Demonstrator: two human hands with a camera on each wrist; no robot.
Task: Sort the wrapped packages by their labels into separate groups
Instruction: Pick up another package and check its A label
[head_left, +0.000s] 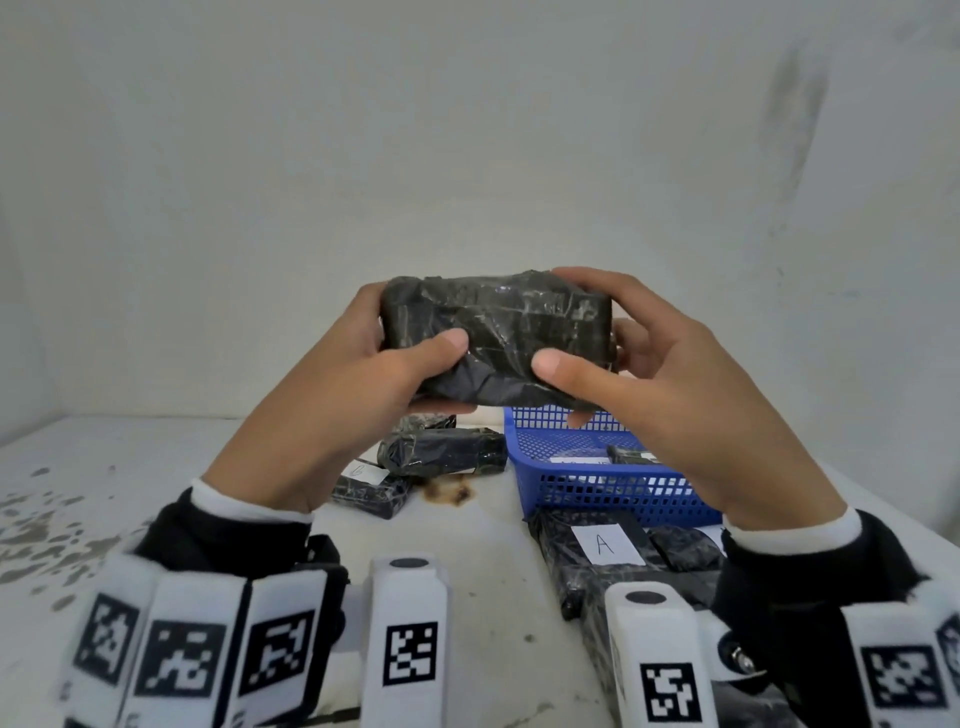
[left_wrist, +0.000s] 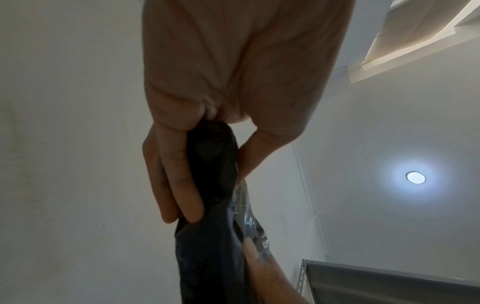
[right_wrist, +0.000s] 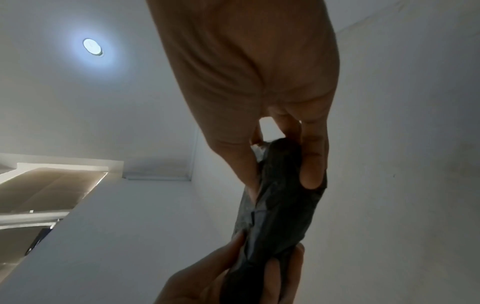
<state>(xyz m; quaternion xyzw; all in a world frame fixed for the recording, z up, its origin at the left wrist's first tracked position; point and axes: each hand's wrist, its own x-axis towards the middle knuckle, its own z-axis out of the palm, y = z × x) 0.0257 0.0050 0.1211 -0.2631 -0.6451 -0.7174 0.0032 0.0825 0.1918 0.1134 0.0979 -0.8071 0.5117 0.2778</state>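
I hold a black plastic-wrapped package (head_left: 496, 338) up in the air with both hands, above the table. My left hand (head_left: 374, 364) grips its left end, thumb on the near face. My right hand (head_left: 634, 364) grips its right end the same way. No label shows on the face toward me. Both wrist views show the package (left_wrist: 213, 185) (right_wrist: 280, 205) pinched between thumb and fingers. Below lie more black packages: one (head_left: 441, 449) behind my left hand, one with a white label (head_left: 371, 488), and one labelled "A" (head_left: 602, 545) at the near right.
A blue mesh basket (head_left: 613, 491) stands on the white table (head_left: 156, 493) at the right, with a package and a label inside. A brown stain (head_left: 447, 493) marks the table centre. A grey wall rises right behind the table.
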